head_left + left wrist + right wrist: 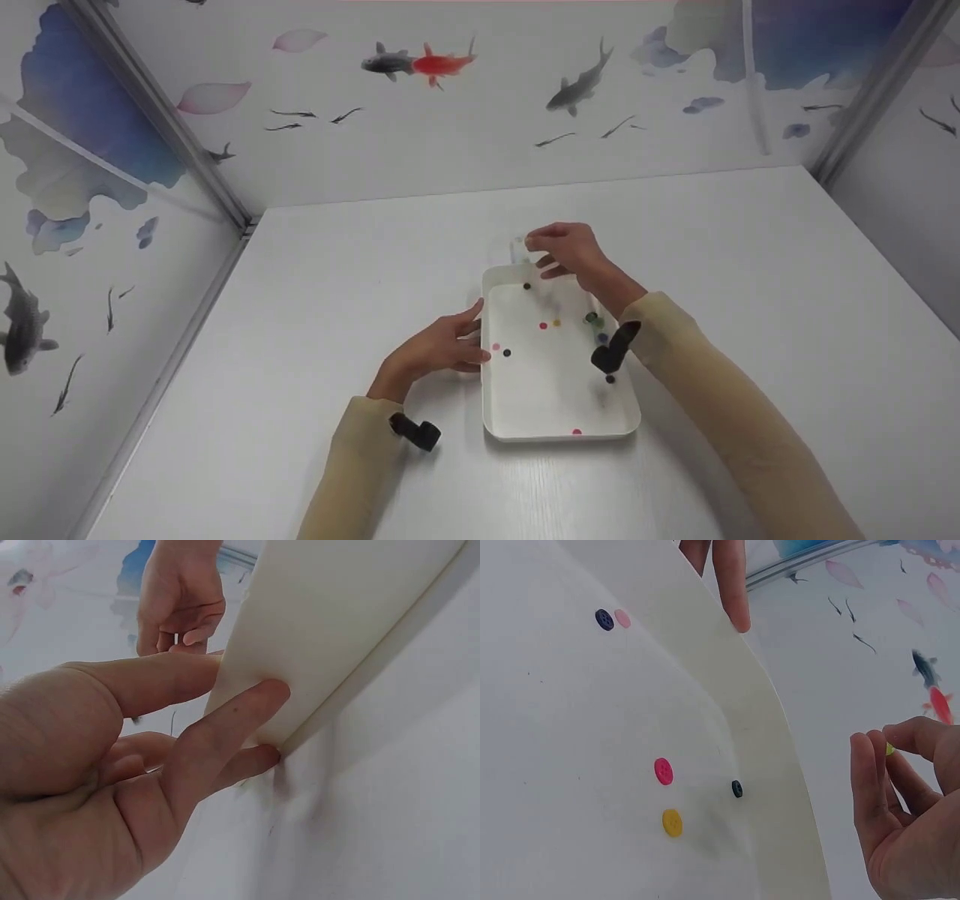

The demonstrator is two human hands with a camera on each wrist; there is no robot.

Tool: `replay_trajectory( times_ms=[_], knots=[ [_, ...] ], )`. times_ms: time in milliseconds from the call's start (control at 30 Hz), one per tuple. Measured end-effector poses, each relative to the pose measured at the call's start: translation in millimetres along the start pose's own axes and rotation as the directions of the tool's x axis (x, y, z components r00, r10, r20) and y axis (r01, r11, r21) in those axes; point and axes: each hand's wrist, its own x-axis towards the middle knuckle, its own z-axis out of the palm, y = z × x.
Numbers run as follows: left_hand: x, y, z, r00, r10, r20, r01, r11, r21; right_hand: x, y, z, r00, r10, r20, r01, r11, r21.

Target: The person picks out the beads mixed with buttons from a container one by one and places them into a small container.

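We see a white table (337, 277) across the middle and lower frame, with fine grain at bottom centre. On it lies a white tray (547, 394), right of centre; just above its top edge we notice a small transparent object (517, 252), not clearly visible.

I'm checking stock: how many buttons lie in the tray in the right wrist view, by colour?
Dark buttons: 2
Pale pink button: 1
Bright pink button: 1
Yellow button: 1
Total: 5
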Motion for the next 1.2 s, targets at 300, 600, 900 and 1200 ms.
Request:
replay_trajectory(
  times_ms=[300,600,900,1200],
  knots=[
    [0.1,-0.7,0.4,1.0,0.013,0.008,-0.013,1.0,-0.007,10,-3,-11.1,0.999,-0.032,0.003,0.032,0.999,0.041],
    [-0.2,1.9,1.3,1.0,-0.003,0.0,0.003,1.0,0.017,17,-3,-14.7,0.998,-0.059,-0.032,0.058,0.998,-0.014],
    [-0.3,1.7,0.4,1.0,-0.005,-0.002,0.005,1.0,0.014,21,-2,-14.2,0.997,-0.05,-0.057,0.05,0.999,-0.001],
    [-0.8,1.0,-0.2,1.0,0.01,0.01,-0.01,1.0,-0.003,23,2,-10.9,0.995,-0.054,-0.078,0.053,0.999,-0.005]
  ],
)
